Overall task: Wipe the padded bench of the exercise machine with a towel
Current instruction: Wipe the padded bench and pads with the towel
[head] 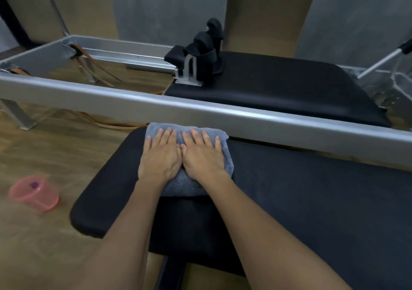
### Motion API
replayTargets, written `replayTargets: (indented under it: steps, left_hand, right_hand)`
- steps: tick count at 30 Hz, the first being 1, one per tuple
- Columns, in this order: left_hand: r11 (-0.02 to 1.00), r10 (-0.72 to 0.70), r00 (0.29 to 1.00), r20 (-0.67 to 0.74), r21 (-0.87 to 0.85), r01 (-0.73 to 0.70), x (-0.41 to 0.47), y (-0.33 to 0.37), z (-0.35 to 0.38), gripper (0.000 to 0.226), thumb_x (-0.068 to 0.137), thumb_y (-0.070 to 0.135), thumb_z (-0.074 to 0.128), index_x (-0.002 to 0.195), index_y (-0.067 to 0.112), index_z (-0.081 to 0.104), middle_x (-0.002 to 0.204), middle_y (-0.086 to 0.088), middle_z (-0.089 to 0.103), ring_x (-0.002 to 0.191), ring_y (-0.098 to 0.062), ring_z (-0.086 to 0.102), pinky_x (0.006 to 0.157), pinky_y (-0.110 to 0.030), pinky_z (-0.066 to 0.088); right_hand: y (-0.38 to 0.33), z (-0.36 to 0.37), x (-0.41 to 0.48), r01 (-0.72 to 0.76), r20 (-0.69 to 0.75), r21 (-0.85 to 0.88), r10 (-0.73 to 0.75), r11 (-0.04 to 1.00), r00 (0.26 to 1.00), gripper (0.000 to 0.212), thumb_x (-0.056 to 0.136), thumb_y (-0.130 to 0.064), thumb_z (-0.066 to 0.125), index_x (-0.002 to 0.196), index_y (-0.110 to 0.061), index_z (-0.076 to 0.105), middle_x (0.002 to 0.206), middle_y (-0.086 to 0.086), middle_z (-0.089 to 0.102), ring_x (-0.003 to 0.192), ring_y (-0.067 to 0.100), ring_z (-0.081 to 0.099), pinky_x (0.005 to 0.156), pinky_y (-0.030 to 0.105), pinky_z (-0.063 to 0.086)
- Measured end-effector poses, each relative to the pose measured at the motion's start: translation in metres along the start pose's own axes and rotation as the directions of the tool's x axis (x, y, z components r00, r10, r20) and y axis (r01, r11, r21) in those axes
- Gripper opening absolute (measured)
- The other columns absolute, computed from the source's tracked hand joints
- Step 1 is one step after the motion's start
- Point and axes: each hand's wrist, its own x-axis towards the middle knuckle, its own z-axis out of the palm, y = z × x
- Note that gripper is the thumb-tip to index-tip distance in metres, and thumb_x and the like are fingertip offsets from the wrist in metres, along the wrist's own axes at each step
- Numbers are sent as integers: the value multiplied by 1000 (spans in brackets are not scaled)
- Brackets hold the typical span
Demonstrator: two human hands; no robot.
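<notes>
A folded grey-blue towel lies on the black padded bench, near the bench's far left edge beside the silver frame rail. My left hand and my right hand press flat on the towel side by side, fingers straight and pointing away from me, thumbs touching. Both forearms reach in from the bottom of the view and hide part of the bench's near side.
The machine's silver frame rail runs across just beyond the towel. Behind it is a black padded carriage with black shoulder rests. A pink plastic container stands on the wooden floor at the left. Orange cords lie under the frame.
</notes>
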Motion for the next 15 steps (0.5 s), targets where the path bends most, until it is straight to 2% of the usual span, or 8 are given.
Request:
replayTargets:
  steps: [7,15]
  left_hand:
    - [996,89,995,34,-20,-88,-15,130,22,61,99,37,10,155,13,11,164,-2,8,151,-18,0,122,-41,-2]
    - [968,246,968,45,-62,-243,-39,313,58,60,101,36,14,156,12,12,164,-3,11,151,-17,2,122,-42,-3]
  right_hand:
    - [114,-39,-56,-87,-7,-20,87,996,996,52,104,-41,16,153,-25,14,163,-2,10,148,22,3,118,50,-5]
    - [279,-84,-141,-274,-75,-11,273,962,959,51,102,-45,17,152,-32,18,161,-7,16,147,18,9,117,48,-2]
